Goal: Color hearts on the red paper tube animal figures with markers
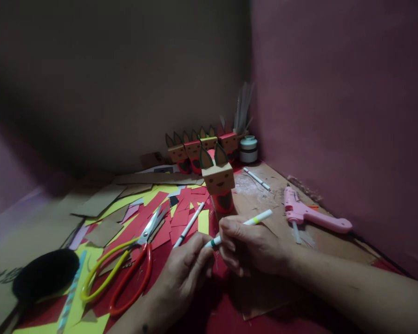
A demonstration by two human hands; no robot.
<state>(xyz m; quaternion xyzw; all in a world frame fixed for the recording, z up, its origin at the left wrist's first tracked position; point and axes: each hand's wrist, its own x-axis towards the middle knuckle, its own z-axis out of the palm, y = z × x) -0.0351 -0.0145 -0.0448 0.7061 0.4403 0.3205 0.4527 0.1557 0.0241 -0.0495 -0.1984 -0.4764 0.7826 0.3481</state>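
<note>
My right hand grips a white marker pen with a yellow band and a green band. The curled fingers of my left hand close on the pen's green-banded end, low in front of me. Just behind my left hand a second white marker slants over the paper scraps; whether that hand touches it I cannot tell. Beyond both hands stands a small cardboard figure with a box head, pointed green-edged ears, a drawn face and a dark heart on its red body.
Scissors with yellow and red handles lie left on red and yellow paper scraps. A black round object is nearer. Similar figures line the back beside a jar. A pink glue gun and another marker lie right.
</note>
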